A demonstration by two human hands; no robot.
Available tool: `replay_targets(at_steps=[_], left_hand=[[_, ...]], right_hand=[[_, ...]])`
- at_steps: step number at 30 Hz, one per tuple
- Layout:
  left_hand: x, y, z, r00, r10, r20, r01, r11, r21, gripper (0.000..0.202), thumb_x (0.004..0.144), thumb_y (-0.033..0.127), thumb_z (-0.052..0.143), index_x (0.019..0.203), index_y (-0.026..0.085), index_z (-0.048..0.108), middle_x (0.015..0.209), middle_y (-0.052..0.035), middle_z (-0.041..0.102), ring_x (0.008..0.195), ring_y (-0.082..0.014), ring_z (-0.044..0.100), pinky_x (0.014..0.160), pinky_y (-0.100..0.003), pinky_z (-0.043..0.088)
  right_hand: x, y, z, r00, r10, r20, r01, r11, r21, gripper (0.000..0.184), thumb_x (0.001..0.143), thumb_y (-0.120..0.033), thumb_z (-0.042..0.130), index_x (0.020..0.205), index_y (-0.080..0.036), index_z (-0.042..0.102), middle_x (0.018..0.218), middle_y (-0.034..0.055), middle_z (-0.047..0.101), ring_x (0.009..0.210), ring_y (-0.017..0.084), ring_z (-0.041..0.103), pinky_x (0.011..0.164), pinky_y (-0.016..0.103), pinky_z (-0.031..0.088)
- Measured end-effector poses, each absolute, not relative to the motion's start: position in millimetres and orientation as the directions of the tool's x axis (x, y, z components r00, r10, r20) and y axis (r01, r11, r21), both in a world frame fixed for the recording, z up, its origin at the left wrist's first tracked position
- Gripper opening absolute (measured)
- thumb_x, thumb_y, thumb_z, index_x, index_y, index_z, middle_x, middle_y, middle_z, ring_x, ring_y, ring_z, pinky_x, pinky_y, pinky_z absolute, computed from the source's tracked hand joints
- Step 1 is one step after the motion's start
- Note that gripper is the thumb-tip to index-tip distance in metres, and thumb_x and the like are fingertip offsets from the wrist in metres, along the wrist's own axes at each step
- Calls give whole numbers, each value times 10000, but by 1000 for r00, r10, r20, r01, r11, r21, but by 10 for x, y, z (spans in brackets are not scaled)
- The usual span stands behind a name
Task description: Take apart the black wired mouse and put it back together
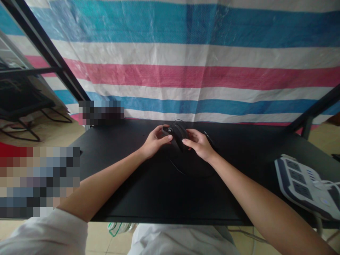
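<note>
Over the middle of the black table (159, 191), a dark corded object that looks like a black computer mouse (177, 140) is held between both hands. My left hand (156, 141) grips its left side, thumb on the near face and fingers behind. My right hand (198, 143) pinches the right side the same way. A small shiny round part shows near my left thumb. Its thin black cable (177, 169) curves over the tabletop below the hands. Just beyond my right hand lies a slim dark piece with a silvery tip (205, 133); its kind is unclear.
A white and dark power strip (300, 180) with a plugged-in white cable sits at the table's right. Blurred-out items cover the left edge and back left corner. Behind hangs a striped plastic sheet (193, 78), between black frame posts (66, 78).
</note>
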State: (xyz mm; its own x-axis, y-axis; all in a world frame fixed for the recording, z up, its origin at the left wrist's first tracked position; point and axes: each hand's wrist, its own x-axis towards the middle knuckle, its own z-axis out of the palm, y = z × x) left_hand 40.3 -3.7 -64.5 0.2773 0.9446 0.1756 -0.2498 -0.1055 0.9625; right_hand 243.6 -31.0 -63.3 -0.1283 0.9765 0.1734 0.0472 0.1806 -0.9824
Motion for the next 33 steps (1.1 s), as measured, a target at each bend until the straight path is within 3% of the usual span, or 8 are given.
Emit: replay_targets(at_steps=[12,33], left_hand=[[447,-56,-637,258,944,205,-132,-175,976,664,542,434,884,1059,156,574,1005,-66,677,795,-181,661,728,-330,566],[443,-52,-645,245,945,217,-113,-194,974,647,559,431,870,1066,155,578,1041,-73,674,913,-218,653,840,-381,547]], right_hand=[[2389,-328,-640,-160,960,230,91,246,-965,552,644,-464,776,1097,-187,626,1025,90,698,926,252,659,731,379,553],[2385,-329,-656,-188,953,237,131,264,-956,522,679,-439,755,1124,-192,639,1070,94,696,960,258,652,719,373,555]])
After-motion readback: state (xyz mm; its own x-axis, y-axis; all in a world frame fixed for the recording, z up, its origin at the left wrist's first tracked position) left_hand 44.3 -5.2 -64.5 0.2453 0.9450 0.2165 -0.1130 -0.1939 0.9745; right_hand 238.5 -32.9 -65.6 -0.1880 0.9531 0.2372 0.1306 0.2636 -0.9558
